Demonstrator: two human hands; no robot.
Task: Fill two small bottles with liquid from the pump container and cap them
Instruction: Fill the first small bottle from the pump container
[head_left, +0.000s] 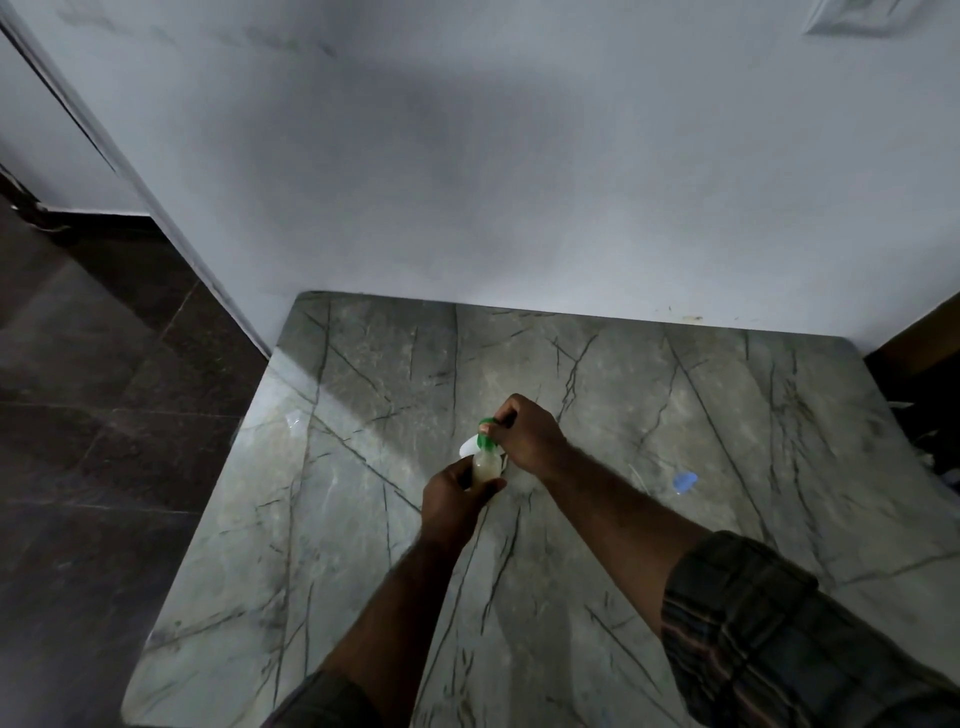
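- One view only, from a camera worn on the person's head; no second view to compare.
- It looks forward and steeply down onto a marble-patterned table (675, 415), from above its near edge.
- Wide-angle lens: straight edges bow toward the frame borders.
- Both forearms enter from the near edge; the left hand (457, 499) and right hand (524, 436) sit near centre frame, at arm's length.
- Far field: a pale wall (467, 156). Left: dark floor tiles (78, 415).
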